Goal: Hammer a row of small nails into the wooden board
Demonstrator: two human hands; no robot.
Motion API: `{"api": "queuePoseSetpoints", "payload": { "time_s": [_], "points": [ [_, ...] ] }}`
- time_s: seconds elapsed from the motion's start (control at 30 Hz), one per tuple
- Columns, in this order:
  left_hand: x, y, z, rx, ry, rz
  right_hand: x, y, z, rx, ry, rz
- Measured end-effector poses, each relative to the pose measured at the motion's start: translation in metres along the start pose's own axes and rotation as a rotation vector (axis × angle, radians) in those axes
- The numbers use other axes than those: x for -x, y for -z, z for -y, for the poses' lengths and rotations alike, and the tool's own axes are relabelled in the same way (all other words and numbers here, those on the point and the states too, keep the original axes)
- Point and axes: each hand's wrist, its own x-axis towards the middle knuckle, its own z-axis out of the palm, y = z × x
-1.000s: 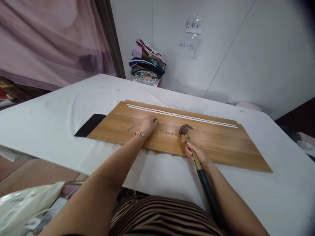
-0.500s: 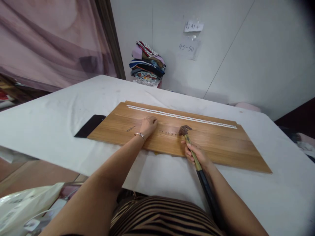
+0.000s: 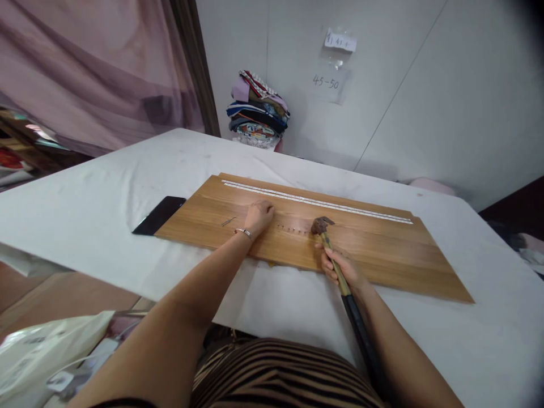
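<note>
My right hand (image 3: pixel 340 266) is wrapped round the light wooden part of a claw hammer (image 3: pixel 322 226). The rusty head is low over the wooden board (image 3: pixel 391 249), and its dark grip runs back along my forearm. My left hand (image 3: pixel 258 218) rests on the board, its fingers curled and closed; whatever they hold, if anything, is hidden. Between my hands a short row of several small nails (image 3: pixel 291 229) stands in the board. Loose thin nails (image 3: pixel 228 221) lie on the wood left of my left wrist.
Two white measuring strips (image 3: pixel 314 201) run along the board's far edge. A black phone-like slab (image 3: pixel 160 216) touches the board's left end. Folded clothes (image 3: pixel 258 113) are piled by the wall behind the white-covered table (image 3: pixel 97 198). A plastic bag (image 3: pixel 46 351) sits lower left.
The view has shifted slightly, so everything appears a little further right. Both hands and the hammer keep almost the same place over the board.
</note>
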Motion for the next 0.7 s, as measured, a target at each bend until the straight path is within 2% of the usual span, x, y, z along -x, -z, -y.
{"api": "queuePoseSetpoints", "payload": {
  "time_s": [0.7],
  "points": [
    [-0.0003, 0.0007, -0.0002, -0.007, -0.007, -0.003, 0.0013, -0.0015, 0.0001, 0.0, 0.01, -0.013]
  ]
}}
